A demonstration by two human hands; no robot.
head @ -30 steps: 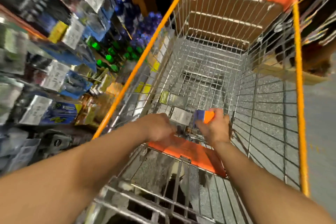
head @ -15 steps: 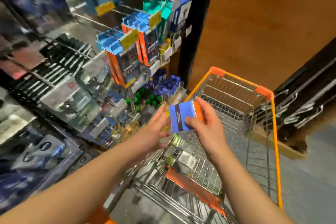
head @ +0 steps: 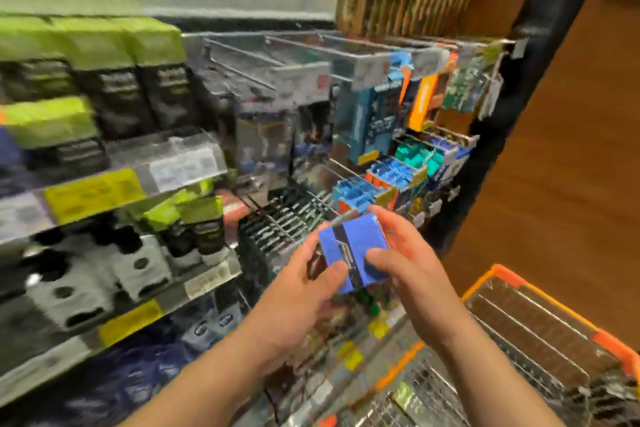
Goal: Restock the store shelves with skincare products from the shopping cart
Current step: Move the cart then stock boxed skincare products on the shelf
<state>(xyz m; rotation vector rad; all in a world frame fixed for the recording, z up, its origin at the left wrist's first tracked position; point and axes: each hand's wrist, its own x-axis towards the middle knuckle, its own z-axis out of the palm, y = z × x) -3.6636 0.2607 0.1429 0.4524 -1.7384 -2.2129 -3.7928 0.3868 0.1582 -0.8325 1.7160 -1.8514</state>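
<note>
A store aisle: stocked shelves (head: 180, 166) fill the view from 9 to 12 o'clock, with green-and-black boxes (head: 138, 73) on the upper left and rows of blue and orange packs (head: 377, 180) hanging just past centre. A blue box with a dark stripe (head: 351, 250) is held at centre, in front of the shelves. The left hand (head: 298, 291) grips its lower left edge, thumb on the front face; the right hand (head: 408, 260) grips its right side, fingers curled round it. The orange-rimmed wire shopping cart (head: 540, 333) stands at 4 o'clock.
</note>
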